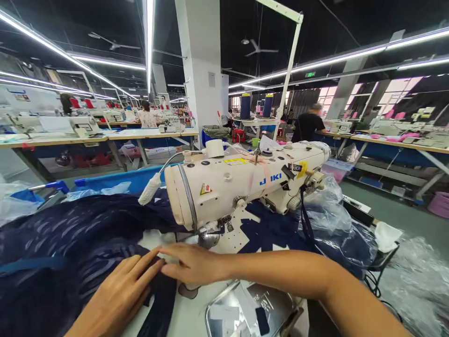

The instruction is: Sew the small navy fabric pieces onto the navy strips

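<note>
A cream sewing machine (242,185) stands on the table in front of me. Dark navy patterned fabric (66,248) is heaped to its left and runs under its needle end. My left hand (119,295) lies flat on the fabric's edge, fingers pointing toward the presser foot (207,239). My right hand (191,264) reaches across from the right and presses the same fabric edge just in front of the presser foot, fingertips touching those of the left hand.
A metal tray (245,311) with small pieces sits at the table's near edge. Clear plastic bags (414,281) pile up to the right. Two blue thread cones (256,106) stand behind the machine. Other sewing stations and people fill the hall.
</note>
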A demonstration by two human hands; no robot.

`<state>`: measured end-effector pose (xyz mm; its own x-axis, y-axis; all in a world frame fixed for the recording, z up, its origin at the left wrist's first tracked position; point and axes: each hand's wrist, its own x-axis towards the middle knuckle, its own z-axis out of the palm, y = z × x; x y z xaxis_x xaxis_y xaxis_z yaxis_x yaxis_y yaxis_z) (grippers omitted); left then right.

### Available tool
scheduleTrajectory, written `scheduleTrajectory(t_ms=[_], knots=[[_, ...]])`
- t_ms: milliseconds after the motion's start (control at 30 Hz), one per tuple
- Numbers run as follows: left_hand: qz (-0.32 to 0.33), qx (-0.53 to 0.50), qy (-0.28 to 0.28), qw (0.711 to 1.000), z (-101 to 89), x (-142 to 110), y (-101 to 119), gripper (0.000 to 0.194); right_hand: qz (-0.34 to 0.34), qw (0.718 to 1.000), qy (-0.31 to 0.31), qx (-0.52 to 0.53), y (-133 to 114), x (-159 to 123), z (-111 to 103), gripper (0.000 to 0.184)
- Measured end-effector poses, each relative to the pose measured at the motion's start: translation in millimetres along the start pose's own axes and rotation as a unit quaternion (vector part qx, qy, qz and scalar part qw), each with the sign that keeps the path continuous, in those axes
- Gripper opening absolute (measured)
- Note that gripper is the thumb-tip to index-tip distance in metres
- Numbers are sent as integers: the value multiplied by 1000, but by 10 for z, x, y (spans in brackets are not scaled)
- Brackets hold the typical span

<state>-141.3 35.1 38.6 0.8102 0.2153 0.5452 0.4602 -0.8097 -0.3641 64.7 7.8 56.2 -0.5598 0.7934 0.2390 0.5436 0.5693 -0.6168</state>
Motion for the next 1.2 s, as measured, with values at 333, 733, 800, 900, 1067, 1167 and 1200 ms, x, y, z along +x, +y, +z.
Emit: scheduleTrajectory(t_ms=[333,733,800,900,1067,1167,1200], knots=[[-11,-52,-290,955,-722,353,803,28,107,875,-17,-471,783,-1050,-783,22],[-38,-72,-236,968,-842,270,1199,27,167,861,15,-480,893,-890,-835,28],[-52,-98,-161,981,-810,276,1220,31,180,861,40,-475,838,-868,-816,28],[-109,-239,-140,955,-813,398,1222,24,170,909,46,-377,697,-839,-701,27],[-389,-467,-224,762,-618,745,1120,24,144,977,-23,-154,574,-785,-504,23],[-421,-374,-152,813,-266,875,1046,26,139,975,6,-176,629,-788,-494,17],[-389,-311,-132,857,-142,904,1029,25,136,972,22,-190,652,-798,-496,15]])
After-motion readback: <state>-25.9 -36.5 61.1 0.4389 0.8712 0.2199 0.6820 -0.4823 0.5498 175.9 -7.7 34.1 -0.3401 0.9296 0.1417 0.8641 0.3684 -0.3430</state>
